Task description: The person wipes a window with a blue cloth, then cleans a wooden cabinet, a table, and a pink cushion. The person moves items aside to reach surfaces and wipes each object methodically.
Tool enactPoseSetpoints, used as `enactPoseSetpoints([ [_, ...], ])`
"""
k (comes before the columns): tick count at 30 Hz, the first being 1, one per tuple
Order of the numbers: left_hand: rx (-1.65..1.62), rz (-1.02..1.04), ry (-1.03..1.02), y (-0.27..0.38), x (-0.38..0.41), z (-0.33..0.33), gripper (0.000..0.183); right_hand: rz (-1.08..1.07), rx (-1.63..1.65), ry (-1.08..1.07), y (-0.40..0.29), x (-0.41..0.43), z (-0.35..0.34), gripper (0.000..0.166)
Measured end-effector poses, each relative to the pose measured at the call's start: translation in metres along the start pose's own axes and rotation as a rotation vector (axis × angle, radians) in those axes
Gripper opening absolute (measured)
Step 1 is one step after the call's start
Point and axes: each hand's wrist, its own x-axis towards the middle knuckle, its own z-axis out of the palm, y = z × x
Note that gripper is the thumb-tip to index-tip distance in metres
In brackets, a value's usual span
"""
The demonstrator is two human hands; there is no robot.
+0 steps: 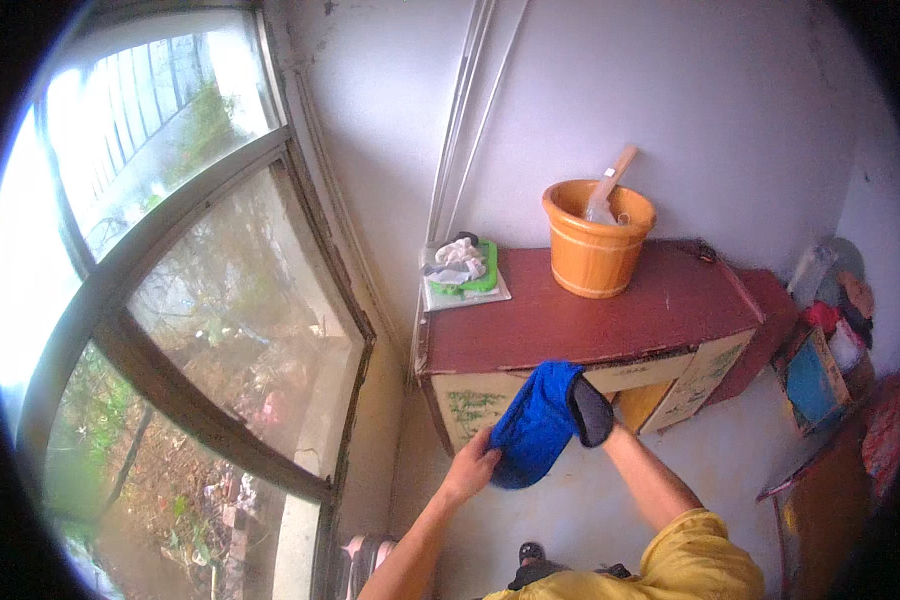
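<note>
A long blue plush cloth pad (536,431) with a dark grey, black-edged end hangs bent in front of me, above the floor. My left hand (474,466) grips its lower left end, fingers closed on the edge. My right hand is hidden behind or inside the dark grey end (592,411); only the wrist (621,442) shows beside it. The pad is held up at that end too, though I cannot see the fingers. Behind the pad stands a low cabinet with a dark red top (517,334).
On the cabinet are an orange wooden bucket (598,251) with a wooden-handled thing in it, and a green tray (487,274) with crumpled cloths. A large window (217,315) runs along the left. A blue-panelled frame (814,382) and piled items stand at right.
</note>
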Motion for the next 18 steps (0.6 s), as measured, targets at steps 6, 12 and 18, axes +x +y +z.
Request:
enactPoseSetpoints([
  [6, -0.614, 0.047, 0.406, 0.021, 0.141, 0.015, 0.039, 0.051, 0.015, 0.037, -0.003, 0.134, -0.08, 0.046],
  [12, -0.236, -0.272, 0.235, -0.045, 0.14, 0.017, 0.024, 0.458, -0.269, -0.561, 0.078, 0.092, -0.031, 0.049],
  [18, -0.184, -0.373, 0.247, -0.082, 0.182, -0.005, 0.028, 0.445, -0.32, -0.212, 0.162, 0.077, 0.015, 0.069],
])
